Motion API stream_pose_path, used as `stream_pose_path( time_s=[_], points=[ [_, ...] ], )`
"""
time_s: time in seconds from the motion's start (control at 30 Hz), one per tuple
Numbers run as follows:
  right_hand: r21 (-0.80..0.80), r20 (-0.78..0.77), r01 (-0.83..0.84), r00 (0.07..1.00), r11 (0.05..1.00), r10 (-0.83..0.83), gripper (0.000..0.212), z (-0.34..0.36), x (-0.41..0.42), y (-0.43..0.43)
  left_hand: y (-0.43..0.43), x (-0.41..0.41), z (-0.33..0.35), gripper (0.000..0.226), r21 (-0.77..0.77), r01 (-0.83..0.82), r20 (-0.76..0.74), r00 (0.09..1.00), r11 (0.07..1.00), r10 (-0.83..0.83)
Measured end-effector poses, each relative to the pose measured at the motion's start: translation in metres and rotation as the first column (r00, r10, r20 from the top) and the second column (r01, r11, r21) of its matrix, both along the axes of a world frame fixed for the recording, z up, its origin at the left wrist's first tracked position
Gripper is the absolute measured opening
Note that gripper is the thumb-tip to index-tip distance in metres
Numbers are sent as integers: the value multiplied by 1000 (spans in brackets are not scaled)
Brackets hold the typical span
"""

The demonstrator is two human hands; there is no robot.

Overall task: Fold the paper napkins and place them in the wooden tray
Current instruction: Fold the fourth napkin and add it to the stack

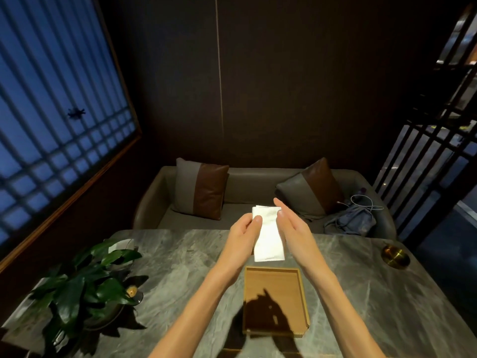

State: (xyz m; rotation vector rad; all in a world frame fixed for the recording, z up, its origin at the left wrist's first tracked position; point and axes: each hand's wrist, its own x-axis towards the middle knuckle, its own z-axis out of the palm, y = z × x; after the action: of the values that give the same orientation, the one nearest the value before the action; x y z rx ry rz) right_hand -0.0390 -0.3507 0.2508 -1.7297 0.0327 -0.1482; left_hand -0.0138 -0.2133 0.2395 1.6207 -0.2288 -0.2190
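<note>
Above grey tabletop (180,264) and wooden tray (274,301), left hand (245,228) pinches a folded napkin (268,236); right hand (291,226) flat, fingers extended.

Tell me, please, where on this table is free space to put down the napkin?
The wooden tray floor is bare. Bare marble lies between the tray and the brass dish at the table's right edge, and between the tray and the plant. The left side is crowded with leaves. The left hand holds the napkin; the right hand is flat beside it.
</note>
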Motion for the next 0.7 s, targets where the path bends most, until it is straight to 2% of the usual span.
stream_pose_path(
  time_s=[0.13, 0.23, 0.37, 0.5, 0.57, 0.63, 0.7],
  points=[
    [85, -32, -20, 999, 996, 23, 49, -6, -1, 9, -1, -5, -4, 39, 21, 33, 20, 999, 999, -34],
    [103, -63, -26, 998, 994, 32, 54, -11, -3, 9, 3, -4, -5, 45, 35, 13, 17, 1000, 999, -14],
    [113, -111, -77, 990, 991, 90, 58, -17, -11, 8, 7, -5, -10, 33, 34, 57, 36, 998, 998, -58],
    [97, -179, 22, 984, 995, -4, 60, -32, -24, 1, 17, -7, -24, 32, 46, 22, 84, 996, 999, -26],
    [82, -196, 45, 980, 996, -28, 55, -43, -32, 0, 21, -11, -32, 23, 74, 28, 86, 996, 997, -34],
    [84, -235, 68, 971, 994, -47, 52, -62, -40, 1, 25, -16, -48, 14, 77, 34, 37, 999, 996, -37],
    [102, -285, 108, 956, 989, -75, 48, -86, -51, 4, 29, -25, -74, 17, 68, 53, -48, 998, 996, -50]
  ],
)
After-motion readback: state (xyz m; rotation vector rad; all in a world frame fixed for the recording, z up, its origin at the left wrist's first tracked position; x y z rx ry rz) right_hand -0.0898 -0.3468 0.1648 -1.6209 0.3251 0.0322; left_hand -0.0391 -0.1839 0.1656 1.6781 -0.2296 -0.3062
